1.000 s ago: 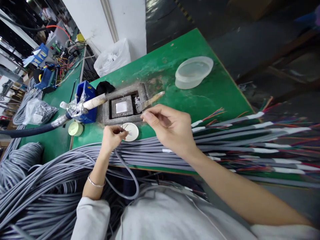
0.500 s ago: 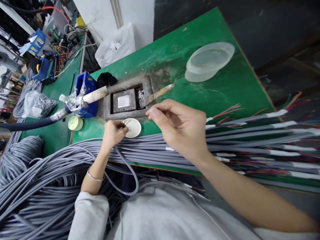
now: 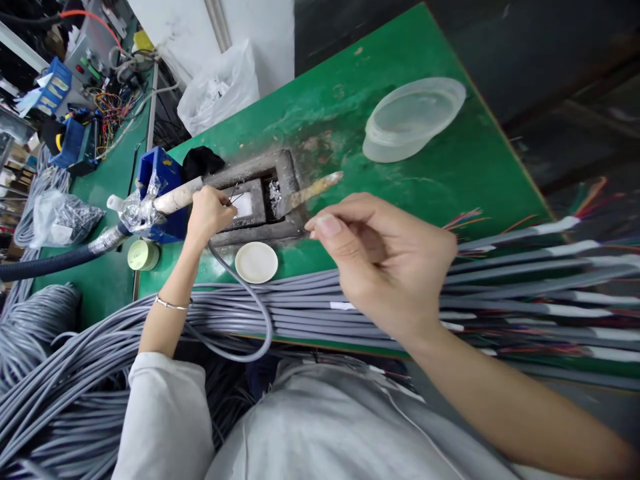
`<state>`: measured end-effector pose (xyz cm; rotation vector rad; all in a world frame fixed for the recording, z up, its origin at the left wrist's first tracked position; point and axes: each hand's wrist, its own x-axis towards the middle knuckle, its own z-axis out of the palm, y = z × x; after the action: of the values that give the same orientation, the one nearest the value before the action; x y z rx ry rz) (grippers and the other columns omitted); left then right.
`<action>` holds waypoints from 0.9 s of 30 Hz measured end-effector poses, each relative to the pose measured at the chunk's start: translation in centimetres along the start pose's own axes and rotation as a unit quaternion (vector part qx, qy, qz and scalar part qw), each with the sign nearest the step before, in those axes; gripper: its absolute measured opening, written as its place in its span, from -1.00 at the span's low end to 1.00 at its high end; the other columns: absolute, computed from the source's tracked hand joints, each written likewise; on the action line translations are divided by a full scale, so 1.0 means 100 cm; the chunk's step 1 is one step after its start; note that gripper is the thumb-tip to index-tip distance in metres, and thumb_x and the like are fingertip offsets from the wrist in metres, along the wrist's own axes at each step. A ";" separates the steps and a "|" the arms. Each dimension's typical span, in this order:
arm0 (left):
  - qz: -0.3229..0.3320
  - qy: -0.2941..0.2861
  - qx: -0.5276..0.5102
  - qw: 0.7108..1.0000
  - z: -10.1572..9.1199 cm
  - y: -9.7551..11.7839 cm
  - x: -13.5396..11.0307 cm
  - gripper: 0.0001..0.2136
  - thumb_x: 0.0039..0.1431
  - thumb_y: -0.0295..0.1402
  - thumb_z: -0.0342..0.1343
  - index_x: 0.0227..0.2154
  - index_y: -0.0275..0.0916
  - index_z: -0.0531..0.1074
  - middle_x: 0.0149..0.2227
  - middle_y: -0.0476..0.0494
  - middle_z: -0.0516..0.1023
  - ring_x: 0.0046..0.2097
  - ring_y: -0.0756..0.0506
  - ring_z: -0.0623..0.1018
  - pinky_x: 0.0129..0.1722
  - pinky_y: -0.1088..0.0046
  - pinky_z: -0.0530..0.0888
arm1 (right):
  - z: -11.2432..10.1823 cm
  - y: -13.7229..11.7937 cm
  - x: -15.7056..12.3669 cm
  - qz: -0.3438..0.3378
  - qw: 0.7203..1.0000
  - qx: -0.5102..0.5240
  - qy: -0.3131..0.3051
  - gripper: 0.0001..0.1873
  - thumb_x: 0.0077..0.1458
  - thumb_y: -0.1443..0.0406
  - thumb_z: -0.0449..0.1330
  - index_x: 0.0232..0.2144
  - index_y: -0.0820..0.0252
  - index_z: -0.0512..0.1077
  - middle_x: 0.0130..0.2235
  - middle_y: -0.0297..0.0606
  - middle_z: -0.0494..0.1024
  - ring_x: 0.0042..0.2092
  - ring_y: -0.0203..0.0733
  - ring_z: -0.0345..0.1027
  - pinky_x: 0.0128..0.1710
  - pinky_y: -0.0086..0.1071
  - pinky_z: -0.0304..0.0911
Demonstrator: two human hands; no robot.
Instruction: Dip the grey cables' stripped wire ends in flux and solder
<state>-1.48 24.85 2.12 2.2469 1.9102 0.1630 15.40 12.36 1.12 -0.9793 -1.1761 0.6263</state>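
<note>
My left hand [image 3: 209, 212] is closed around the end of a grey cable [image 3: 264, 310], which loops down toward my lap. Thin dark wire ends stick out past its fingers, over the bright silvery square of a solder pot [image 3: 245, 205]. Whether they touch the metal I cannot tell. Just below the pot lies a shallow round cream dish [image 3: 256, 262]. My right hand [image 3: 387, 263] hovers above the cable bundle, thumb and fingertips pinched together; anything between them is too small or hidden to make out. Close by, a scraper [image 3: 316, 189] with a worn handle leans on the pot's frame.
A bundle of grey cables [image 3: 300, 300] with stripped coloured ends crosses the green table [image 3: 340, 113]. A foil-wrapped hose nozzle [image 3: 175, 198] rests by a blue bin [image 3: 159, 167]. A clear plastic lid [image 3: 415, 119], a small pale green jar [image 3: 143, 255] and a plastic bag [image 3: 220, 90] lie around.
My left hand has moved up and left from the cream dish to the solder pot, carrying the cable end. My right hand stays pinched, slightly farther right. The view has shifted a little.
</note>
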 end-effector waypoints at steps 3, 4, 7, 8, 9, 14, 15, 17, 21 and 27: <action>0.000 0.003 0.014 1.000 0.006 0.003 0.008 -0.83 -0.23 -0.52 0.06 -0.79 -0.26 0.23 -0.70 0.00 0.14 -0.50 -0.01 0.24 -0.40 0.42 0.24 | 0.000 0.000 0.001 -0.007 1.000 -0.010 0.003 -0.82 0.10 0.40 0.12 -0.51 0.08 0.36 -0.53 -0.36 0.40 -0.46 -0.27 0.28 -0.49 -0.33 0.17; -0.002 0.002 0.016 1.000 0.008 0.005 0.010 -0.84 -0.23 -0.52 0.06 -0.78 -0.27 0.24 -0.70 -0.01 0.15 -0.49 -0.01 0.25 -0.39 0.42 0.25 | -0.001 0.000 0.001 -0.010 1.000 -0.013 0.004 -0.82 0.10 0.40 0.12 -0.52 0.08 0.36 -0.54 -0.36 0.40 -0.46 -0.27 0.28 -0.49 -0.33 0.17; -0.005 -0.009 0.018 1.000 0.011 0.009 0.016 -0.86 -0.24 -0.55 0.06 -0.77 -0.29 0.25 -0.68 -0.04 0.17 -0.46 -0.02 0.28 -0.39 0.42 0.26 | -0.001 0.000 0.001 -0.013 1.000 -0.015 0.007 -0.83 0.09 0.40 0.13 -0.51 0.08 0.36 -0.54 -0.36 0.39 -0.47 -0.28 0.26 -0.50 -0.34 0.16; -0.006 -0.013 0.019 1.000 0.013 0.010 0.017 -0.86 -0.25 -0.55 0.06 -0.77 -0.30 0.25 -0.68 -0.05 0.19 -0.45 -0.03 0.29 -0.38 0.43 0.26 | -0.001 0.000 0.001 -0.013 1.000 -0.015 0.009 -0.83 0.09 0.41 0.12 -0.50 0.08 0.36 -0.54 -0.36 0.39 -0.47 -0.29 0.25 -0.50 -0.35 0.17; -0.008 -0.017 0.020 1.000 0.014 0.010 0.019 -0.86 -0.25 -0.56 0.05 -0.77 -0.31 0.25 -0.68 -0.07 0.20 -0.44 -0.03 0.29 -0.38 0.43 0.26 | -0.001 0.000 0.001 -0.011 1.000 -0.015 0.010 -0.83 0.09 0.41 0.12 -0.50 0.08 0.36 -0.54 -0.37 0.40 -0.48 -0.30 0.24 -0.50 -0.35 0.17; -0.019 -0.026 0.025 0.999 0.019 0.011 0.021 -0.86 -0.26 -0.56 0.05 -0.78 -0.32 0.26 -0.68 -0.09 0.22 -0.43 -0.02 0.25 -0.39 0.43 0.26 | -0.002 -0.001 0.002 -0.010 1.000 -0.017 0.013 -0.84 0.10 0.40 0.12 -0.50 0.11 0.35 -0.54 -0.38 0.39 -0.48 -0.32 0.23 -0.49 -0.37 0.17; -0.018 -0.026 0.026 0.999 0.020 0.010 0.022 -0.86 -0.26 -0.56 0.05 -0.78 -0.32 0.26 -0.68 -0.09 0.22 -0.43 -0.02 0.25 -0.39 0.43 0.26 | -0.002 -0.001 0.002 -0.011 1.000 -0.018 0.013 -0.84 0.10 0.40 0.12 -0.50 0.12 0.34 -0.54 -0.38 0.39 -0.48 -0.33 0.22 -0.49 -0.37 0.17; -0.018 -0.028 0.028 0.999 0.024 0.009 0.023 -0.87 -0.26 -0.56 0.05 -0.78 -0.31 0.27 -0.69 -0.08 0.21 -0.44 -0.03 0.26 -0.40 0.43 0.26 | -0.002 -0.002 0.002 -0.013 1.000 -0.021 0.013 -0.84 0.10 0.40 0.11 -0.50 0.13 0.34 -0.54 -0.38 0.38 -0.48 -0.33 0.22 -0.49 -0.38 0.17; -0.019 -0.030 0.022 0.999 0.026 0.008 0.024 -0.88 -0.24 -0.56 0.05 -0.77 -0.31 0.30 -0.70 -0.05 0.18 -0.46 -0.03 0.27 -0.40 0.42 0.25 | -0.002 -0.002 0.002 -0.014 0.999 -0.031 0.016 -0.84 0.11 0.40 0.11 -0.50 0.12 0.33 -0.54 -0.38 0.39 -0.47 -0.32 0.24 -0.49 -0.37 0.18; 0.021 -0.024 -0.031 0.999 -0.005 0.012 0.004 -0.85 -0.19 -0.50 0.10 -0.76 -0.32 0.30 -0.70 -0.01 0.17 -0.50 0.01 0.25 -0.44 0.45 0.22 | -0.003 -0.003 0.002 -0.003 0.999 -0.029 0.030 -0.84 0.14 0.34 0.11 -0.50 0.11 0.35 -0.53 -0.38 0.40 -0.48 -0.32 0.26 -0.49 -0.35 0.20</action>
<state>-0.36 25.07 2.83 2.2312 1.8106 0.1701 15.73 12.36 1.44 -1.0357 -1.1486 0.5574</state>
